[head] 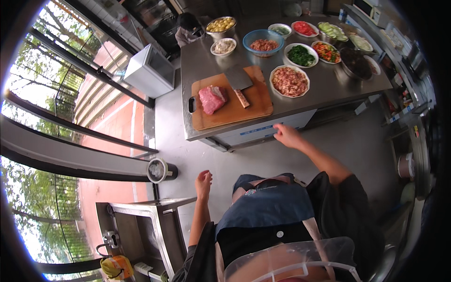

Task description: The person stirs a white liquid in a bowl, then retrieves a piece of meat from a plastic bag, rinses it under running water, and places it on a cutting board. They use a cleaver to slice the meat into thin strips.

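Note:
My right hand [287, 136], loosely curled and holding nothing, hangs in front of the near edge of a steel worktable [243, 56]. Lower and to the left, my left hand [203, 183] is also bare, its fingers half bent, over the floor. On the table lies a wooden cutting board [211, 120]. A chunk of raw meat [212, 100] rests on its left part. Beside the meat is a cleaver [239, 78], handle towards me, its blade reaching the board's far edge. Right of the board stands a white bowl of minced meat [290, 81].
Farther back are a blue bowl [248, 33], a bowl of chopped greens [301, 55], a plate of diced peppers [326, 52] and a potato pot [221, 26]. A person [189, 30] is behind the table's left end. A bin [158, 170] and steel sink [155, 218] stand left.

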Motion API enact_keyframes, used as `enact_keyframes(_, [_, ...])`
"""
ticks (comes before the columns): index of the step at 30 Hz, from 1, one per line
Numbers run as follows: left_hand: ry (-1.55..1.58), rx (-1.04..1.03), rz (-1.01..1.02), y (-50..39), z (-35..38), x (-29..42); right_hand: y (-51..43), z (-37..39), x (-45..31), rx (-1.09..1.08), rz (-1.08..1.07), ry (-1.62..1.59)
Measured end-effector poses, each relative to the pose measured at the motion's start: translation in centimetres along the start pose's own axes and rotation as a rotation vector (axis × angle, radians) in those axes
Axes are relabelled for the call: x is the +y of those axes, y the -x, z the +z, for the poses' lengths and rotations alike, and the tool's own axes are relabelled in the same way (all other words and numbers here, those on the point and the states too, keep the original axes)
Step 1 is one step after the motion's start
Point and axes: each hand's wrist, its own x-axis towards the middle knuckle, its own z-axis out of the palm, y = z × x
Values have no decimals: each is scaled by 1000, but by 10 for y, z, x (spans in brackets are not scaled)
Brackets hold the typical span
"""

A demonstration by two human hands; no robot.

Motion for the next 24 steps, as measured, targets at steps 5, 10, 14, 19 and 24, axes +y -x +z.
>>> enact_keyframes(5, [-92,96,135,-51,2,45,-115,32,-48,214,-96,251])
enact_keyframes(10, [-183,81,317,-154,15,114,-190,57,-70,301,-11,473])
enact_keyframes(14, [-295,-1,310,-236,40,168,-222,63,-79,287,123,480])
enact_keyframes(19, [-495,-98,315,-287,89,212,-232,43,-84,234,431,293])
enact_keyframes(24, [-579,-19,516,-295,120,224,-199,30,-83,189,421,139])
